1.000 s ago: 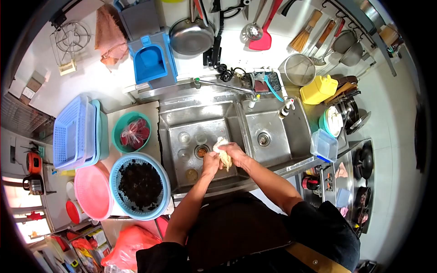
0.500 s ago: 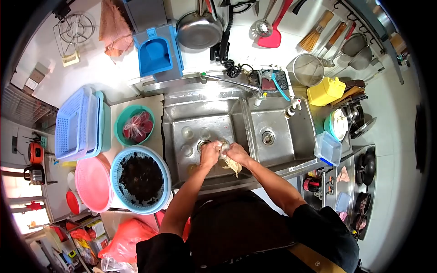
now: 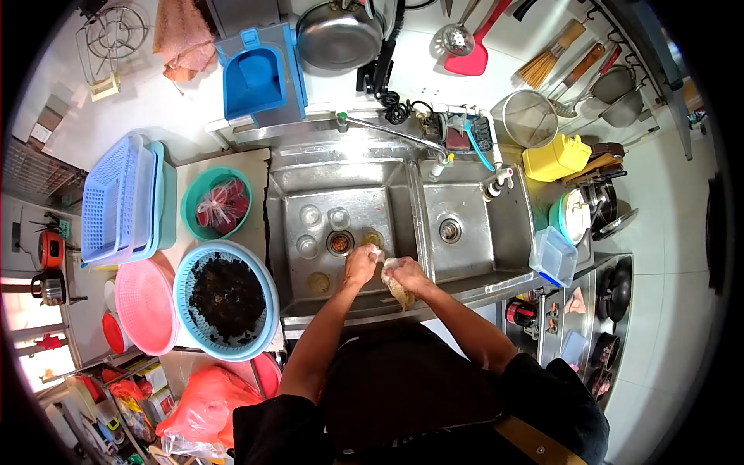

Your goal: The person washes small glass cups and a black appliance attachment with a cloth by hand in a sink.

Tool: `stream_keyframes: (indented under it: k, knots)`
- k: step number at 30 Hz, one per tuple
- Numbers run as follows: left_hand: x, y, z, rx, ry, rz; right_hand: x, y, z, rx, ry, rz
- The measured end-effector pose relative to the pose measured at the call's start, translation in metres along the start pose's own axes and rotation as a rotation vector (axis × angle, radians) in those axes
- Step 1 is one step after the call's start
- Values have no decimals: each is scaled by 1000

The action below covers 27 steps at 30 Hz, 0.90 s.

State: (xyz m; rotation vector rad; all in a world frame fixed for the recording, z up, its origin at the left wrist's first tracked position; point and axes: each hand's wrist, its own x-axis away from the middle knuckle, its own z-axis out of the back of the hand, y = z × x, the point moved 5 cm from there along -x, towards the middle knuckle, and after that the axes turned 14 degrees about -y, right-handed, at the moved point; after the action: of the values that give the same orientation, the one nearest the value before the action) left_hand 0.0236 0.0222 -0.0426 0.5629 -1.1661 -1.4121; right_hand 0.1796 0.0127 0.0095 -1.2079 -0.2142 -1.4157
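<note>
Head view, left to right. Stacked baskets (image 3: 116,198) are parked on the counter at far left, with a pink basin (image 3: 143,306) below them. A teal bowl (image 3: 215,203) holds a red bag. A blue colander (image 3: 225,298) is filled with dark bits, probably set there to drain. Upturned glasses (image 3: 310,215) are left in the left sink (image 3: 341,174) around the drain. The left hand (image 3: 360,266) is clenched on one end of a pale cloth (image 3: 397,288); the right hand (image 3: 404,271) is clenched on the other end, so it seems to be wrung. The cloth is kept over the sink's front edge, likely so drips fall in. The right sink (image 3: 465,256) is seen with nothing in it. A clear tub (image 3: 552,256) is perched on the counter edge; contents cannot be told.
</note>
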Motion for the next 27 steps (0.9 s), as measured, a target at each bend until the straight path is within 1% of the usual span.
stream_keyframes:
  k: [2, 5, 6, 8, 9, 11, 12, 15, 16, 17, 19, 20, 21, 22, 23, 25, 26, 27]
  knots:
    - [-1, -5, -4, 50, 9, 29, -12, 14, -6, -2, -5, -28]
    - [-3, -12, -10, 60, 12, 48, -11, 11, -4, -11, -4, -30]
    - [-6, -28, -20, 323, -2, 143, -9, 9, -1, -14, 0, -25]
    - [-12, -61, -52, 853, -26, 333, -34, 38, -13, -214, -62, -58]
    - [-12, -63, -61, 1021, -61, 340, -53, 56, -24, -314, -95, -72]
    - [-9, -65, -77, 1356, -121, 348, -91, 84, -50, -408, -77, 49]
    - [-13, -83, -86, 1421, -26, 346, -102, 88, -59, -459, -68, 110]
    - [-21, -119, -97, 1322, 20, 550, -57, 32, -32, -255, -67, 127]
    - [-23, -105, -92, 1543, 1, 447, -63, 36, -35, -228, -68, 116]
    - [-23, -109, -83, 1611, 70, 396, -64, 43, -38, -166, -73, 105]
    - [-27, -167, -70, 1742, 207, 287, -45, 26, -24, -40, -77, 81]
    - [-31, -209, -63, 1717, 248, 317, -46, 33, -25, -40, -68, 86]
    - [-29, -262, -55, 1599, 278, 421, -45, 43, -23, -41, -59, 89]
    - [-28, -313, -45, 1425, 270, 571, -46, 51, -21, -45, -44, 93]
    - [-24, -349, -34, 1311, 275, 678, -50, 61, -22, -154, -60, 113]
    - [-28, -352, -12, 1228, 362, 765, -56, 87, -28, -372, -92, 138]
    - [-32, -358, -6, 1309, 393, 802, -51, 84, -24, -377, -99, 173]
    - [-34, -365, -1, 1394, 429, 841, -44, 80, -19, -365, -95, 157]
